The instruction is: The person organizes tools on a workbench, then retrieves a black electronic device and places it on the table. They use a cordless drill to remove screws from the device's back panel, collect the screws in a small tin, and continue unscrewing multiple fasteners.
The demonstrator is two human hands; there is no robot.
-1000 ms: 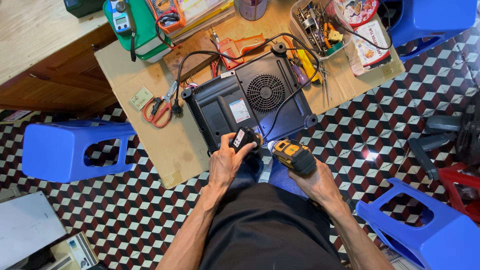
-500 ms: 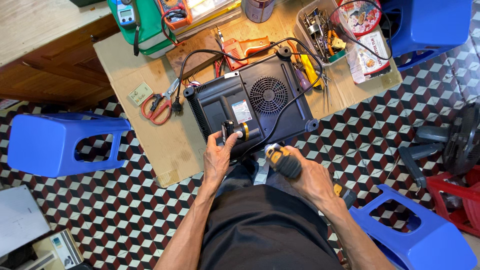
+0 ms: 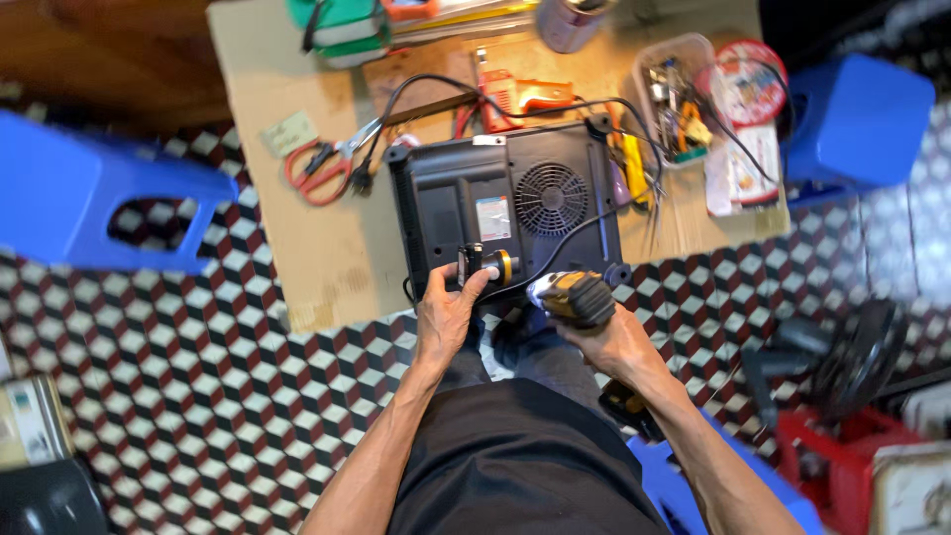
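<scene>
Just left of frame centre, the left hand (image 3: 448, 315) pinched a small black-and-yellow part (image 3: 485, 266) against the overturned black appliance (image 3: 510, 213) on the bench (image 3: 297, 258); the right hand (image 3: 616, 342) gripped a cordless driver (image 3: 573, 295). Fastening seemed unfinished, though blur hid the screws.

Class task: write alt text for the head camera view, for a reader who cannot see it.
The right hand holds a yellow-and-black cordless power driver against an upturned black appliance with a round fan grille, which the left hand steadies. It lies on brown cardboard beside red-handled scissors.
</scene>
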